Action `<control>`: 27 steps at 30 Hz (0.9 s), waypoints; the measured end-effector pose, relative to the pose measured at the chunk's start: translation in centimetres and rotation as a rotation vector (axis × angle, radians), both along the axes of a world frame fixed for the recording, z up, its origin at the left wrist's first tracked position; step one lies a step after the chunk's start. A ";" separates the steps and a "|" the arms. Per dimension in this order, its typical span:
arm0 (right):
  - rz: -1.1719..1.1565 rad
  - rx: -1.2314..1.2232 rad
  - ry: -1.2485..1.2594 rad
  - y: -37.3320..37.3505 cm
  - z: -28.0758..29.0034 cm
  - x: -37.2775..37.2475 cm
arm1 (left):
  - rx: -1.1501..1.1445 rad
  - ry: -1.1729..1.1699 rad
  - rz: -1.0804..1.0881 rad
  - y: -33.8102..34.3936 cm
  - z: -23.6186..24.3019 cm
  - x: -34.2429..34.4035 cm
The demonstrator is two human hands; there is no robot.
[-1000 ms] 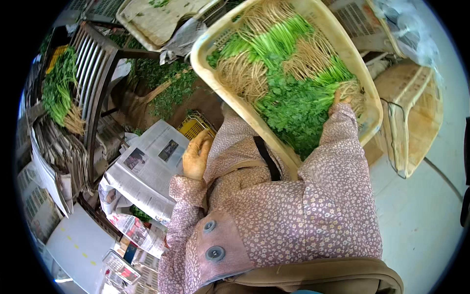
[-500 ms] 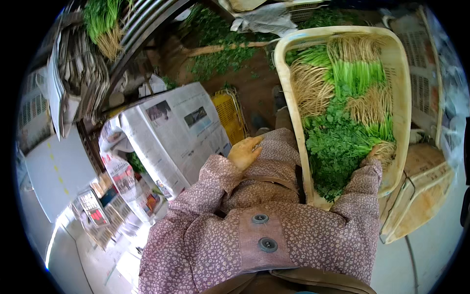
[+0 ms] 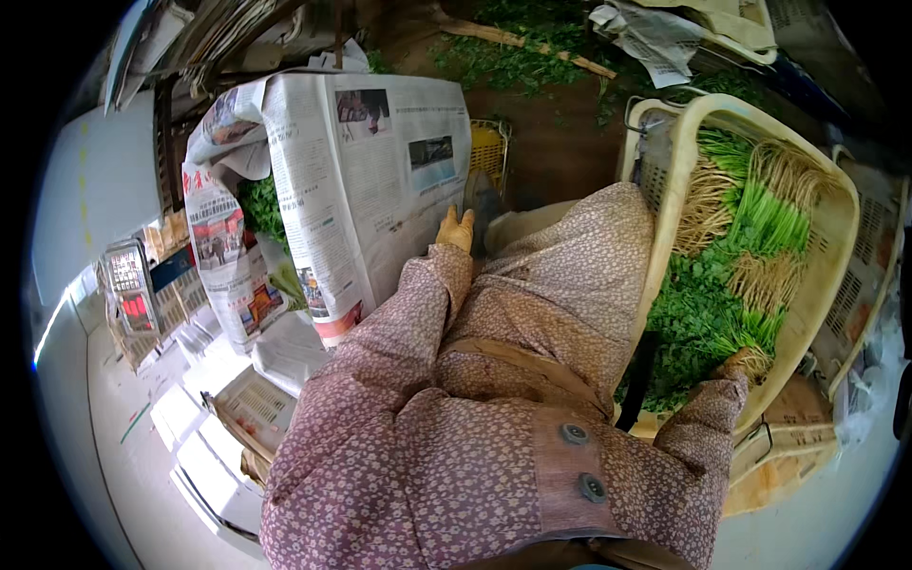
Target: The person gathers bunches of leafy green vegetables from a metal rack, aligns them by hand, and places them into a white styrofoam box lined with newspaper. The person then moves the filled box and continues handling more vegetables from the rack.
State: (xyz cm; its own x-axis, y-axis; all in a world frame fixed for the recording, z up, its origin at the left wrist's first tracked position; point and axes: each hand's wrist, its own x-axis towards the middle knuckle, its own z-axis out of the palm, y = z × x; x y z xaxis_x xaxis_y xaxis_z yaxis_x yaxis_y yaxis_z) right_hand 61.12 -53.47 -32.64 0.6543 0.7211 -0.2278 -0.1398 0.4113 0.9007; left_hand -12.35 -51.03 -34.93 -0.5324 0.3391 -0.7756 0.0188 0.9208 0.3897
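Note:
My left hand (image 3: 456, 231) is open, its fingers apart, at the right edge of a large sheet of newspaper (image 3: 389, 142). That newspaper is draped over a container, with green leaves (image 3: 262, 209) showing through a gap on its left side. To my right a cream plastic crate (image 3: 698, 114) is filled with rooted bunches of what looks like coriander (image 3: 760, 223), their stems green and roots pale brown. Inside its near right corner my right hand (image 3: 734, 365) is closed at the root end of one coriander bunch (image 3: 757, 334). Leaves and roots partly hide those fingers.
Loose greens (image 3: 513, 57) and a wooden stick (image 3: 532, 43) lie on the brown floor ahead. A yellow basket (image 3: 486, 152) stands behind the newspaper. Stacked papers (image 3: 228, 38) are at the far left. More crates (image 3: 860, 256) flank the right side.
My view has swung right and shifted, so the crate sits further right. My left hand has moved from over my lap to the newspaper's edge, fingers spreading. My right hand stays at the same bunch.

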 end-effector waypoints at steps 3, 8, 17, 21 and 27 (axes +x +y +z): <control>0.319 -0.098 -0.234 -1.5 -1.2 3.5 | -0.269 -0.251 0.492 -4.1 -3.6 -0.2; 0.821 -0.021 -0.426 -1.9 -2.6 2.7 | -0.489 -0.380 0.347 -5.3 -5.0 0.1; 0.237 -1.049 -0.516 -3.6 0.6 10.9 | -0.827 -0.159 -0.355 -2.8 -7.9 -0.3; 0.123 -1.142 -0.567 -6.1 1.8 11.4 | -0.764 -0.156 -0.511 0.4 -11.5 0.5; 0.138 -1.285 -0.637 -2.6 -0.2 12.4 | -0.783 -0.129 -0.399 -1.8 -13.2 -0.9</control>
